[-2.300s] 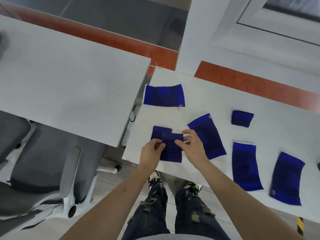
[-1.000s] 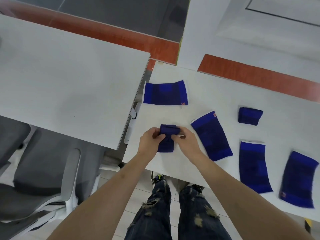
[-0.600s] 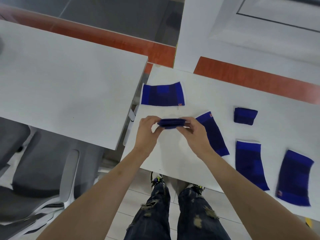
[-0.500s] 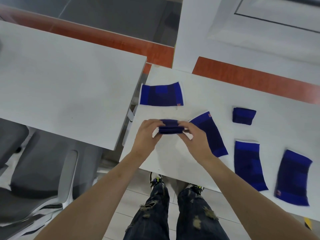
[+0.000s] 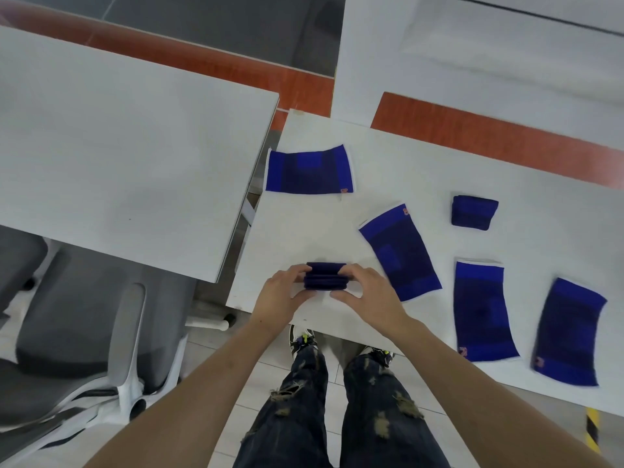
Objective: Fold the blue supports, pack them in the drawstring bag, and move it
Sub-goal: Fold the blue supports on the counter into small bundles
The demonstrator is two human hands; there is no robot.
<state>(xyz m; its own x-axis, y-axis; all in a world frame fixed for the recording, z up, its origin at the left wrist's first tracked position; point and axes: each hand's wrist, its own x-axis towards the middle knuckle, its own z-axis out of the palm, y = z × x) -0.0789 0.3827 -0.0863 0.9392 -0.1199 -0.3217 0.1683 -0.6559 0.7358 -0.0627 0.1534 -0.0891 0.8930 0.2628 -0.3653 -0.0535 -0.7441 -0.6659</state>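
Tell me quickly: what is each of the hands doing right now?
Left hand: closed on the folded blue fabric support, gripping its left end.
Right hand: gripping its right end.

Head view, steeply down, close

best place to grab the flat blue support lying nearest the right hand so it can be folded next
Pinch the angled flat support at its near short end, the lighter blue band by the table edge, coming from the near side with the right hand. It lies flat and slanted with that end closest, so fingers can lift that band and fold it away toward the far end. Both hands now grip the folded support.
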